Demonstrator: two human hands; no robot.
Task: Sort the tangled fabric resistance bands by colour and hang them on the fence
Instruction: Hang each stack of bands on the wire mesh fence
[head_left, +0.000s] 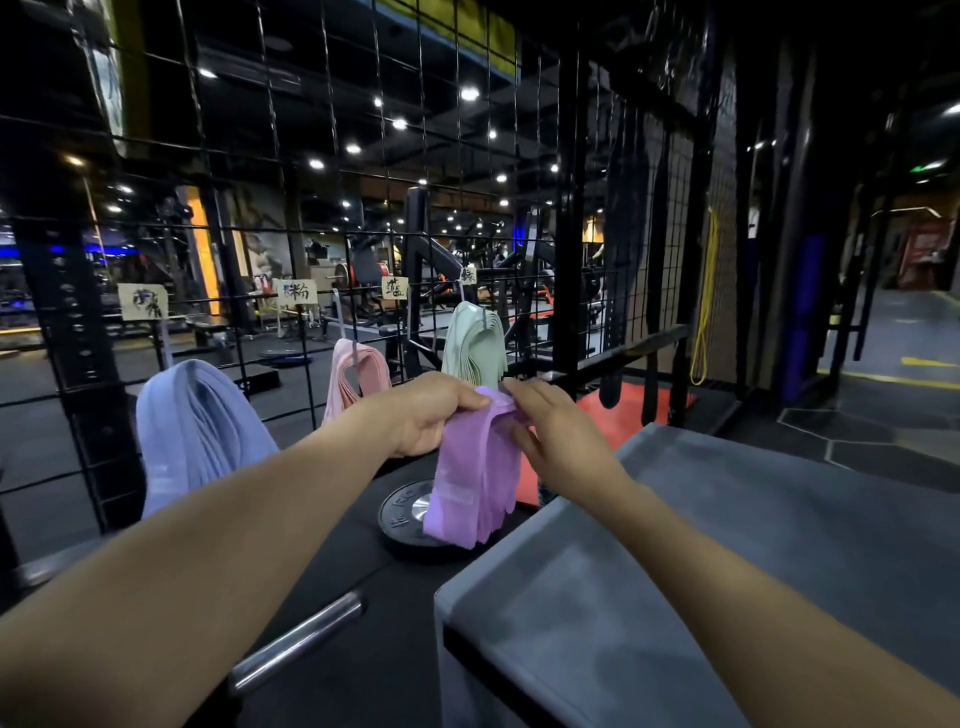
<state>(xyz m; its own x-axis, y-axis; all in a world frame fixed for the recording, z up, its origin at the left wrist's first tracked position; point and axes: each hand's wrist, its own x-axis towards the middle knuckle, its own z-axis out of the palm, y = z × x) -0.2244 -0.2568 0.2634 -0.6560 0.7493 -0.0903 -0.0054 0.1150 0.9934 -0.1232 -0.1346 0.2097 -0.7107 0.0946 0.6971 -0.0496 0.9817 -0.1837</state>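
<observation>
Left hand (423, 410) pinches the top of the purple bands (475, 467), thumb over the fold; right hand (553, 431) fingers curl on the same edge, likely squaring the stack so it hangs as one bunch. Bands dangle above a weight plate (402, 512), beside the grey counter (727, 545). On the fence (311, 208) behind: blue bands (192, 421), pink bands (358, 374), green bands (475, 345), each under a label.

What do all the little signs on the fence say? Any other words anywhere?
"粉": second paper tag, above the pink bands.
"蓝": third paper tag.
First paper tag, above the blue bands: too smeared to read.
Fourth paper tag, above the green bands: too blurred.
Weight plate: raised letters, too blurred.
</observation>
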